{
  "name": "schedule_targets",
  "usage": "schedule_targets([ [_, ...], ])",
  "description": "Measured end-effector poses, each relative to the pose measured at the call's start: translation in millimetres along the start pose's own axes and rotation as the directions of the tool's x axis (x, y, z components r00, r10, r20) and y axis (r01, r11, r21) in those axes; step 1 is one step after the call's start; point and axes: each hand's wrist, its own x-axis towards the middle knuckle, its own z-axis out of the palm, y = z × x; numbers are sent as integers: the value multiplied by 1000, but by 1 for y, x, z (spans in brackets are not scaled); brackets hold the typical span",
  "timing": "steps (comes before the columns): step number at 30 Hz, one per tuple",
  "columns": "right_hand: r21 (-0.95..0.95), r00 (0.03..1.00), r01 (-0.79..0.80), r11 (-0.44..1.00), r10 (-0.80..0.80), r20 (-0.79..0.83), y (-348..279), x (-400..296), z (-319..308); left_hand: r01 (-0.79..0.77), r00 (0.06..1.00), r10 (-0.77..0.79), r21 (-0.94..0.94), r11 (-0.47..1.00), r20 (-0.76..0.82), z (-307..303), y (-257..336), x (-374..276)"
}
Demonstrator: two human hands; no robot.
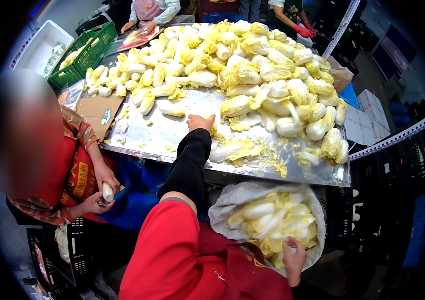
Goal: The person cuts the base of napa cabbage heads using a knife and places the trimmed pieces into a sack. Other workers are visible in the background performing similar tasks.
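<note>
My left hand (199, 122) reaches out low over the metal tabletop (160, 129), thumb spread from the fingers, with nothing seen between them. Just beyond its fingers lies a small napa cabbage (171, 109), and a yellow leaf piece (213, 128) shows beside the wrist. Closer to my body, my right hand (295, 258) is above the rim of a white woven sack (224, 213). A small pale, shiny object (293, 250) sits in its curled fingers, too little visible to name. Loose cabbage leaves (268, 217) fill the sack.
A large heap of napa cabbages (250, 71) covers the table's far side. Trimmed leaves (238, 150) lie along the near edge. At left a co-worker's hands (103, 187) hold a small cabbage. A green crate (85, 52) and slotted metal posts (396, 135) flank the table.
</note>
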Motion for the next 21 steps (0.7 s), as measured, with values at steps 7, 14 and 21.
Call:
schedule_targets([
  [7, 105, 997, 20, 994, -28, 77, 21, 4, 15, 25, 924, 173, -505, 863, 342, -8, -17, 19],
  [14, 339, 936, -278, 899, 175, 305, -2, -5, 10, 515, 422, 632, -745, 423, 650, -83, -11, -126],
  [21, 655, 860, -375, 657, -19, 511, -8, -22, 3, 493, 346, 493, -601, 628, 799, -45, -40, -257],
])
